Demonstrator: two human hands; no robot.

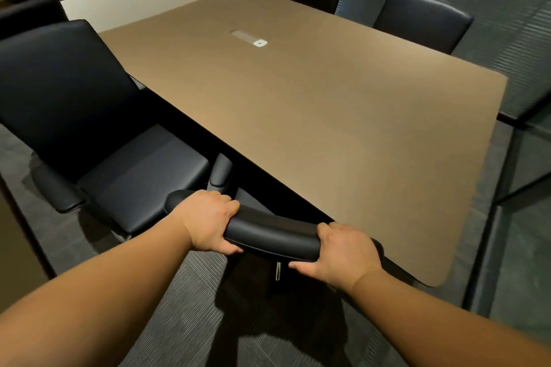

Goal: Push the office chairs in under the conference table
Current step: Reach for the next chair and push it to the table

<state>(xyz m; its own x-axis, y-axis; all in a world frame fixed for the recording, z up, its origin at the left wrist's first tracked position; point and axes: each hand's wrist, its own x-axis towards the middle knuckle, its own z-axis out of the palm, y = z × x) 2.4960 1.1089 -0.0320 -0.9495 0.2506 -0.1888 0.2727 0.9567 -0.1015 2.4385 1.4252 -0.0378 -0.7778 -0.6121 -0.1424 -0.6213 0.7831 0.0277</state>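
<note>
head view: both hands grip the padded top edge of a black office chair's backrest [272,234], left hand [210,222] and right hand [343,250] curled round it, thumbs under. its seat is already tucked beneath the conference table [298,104] just beyond the knuckles. on castors, it should roll easily but may swivel; the stiff backrest top is the sound place to hold. left of the left hand, a second chair [89,128] stands angled out. five chairs counted, perhaps a sixth in the dark far end; one table.
</note>
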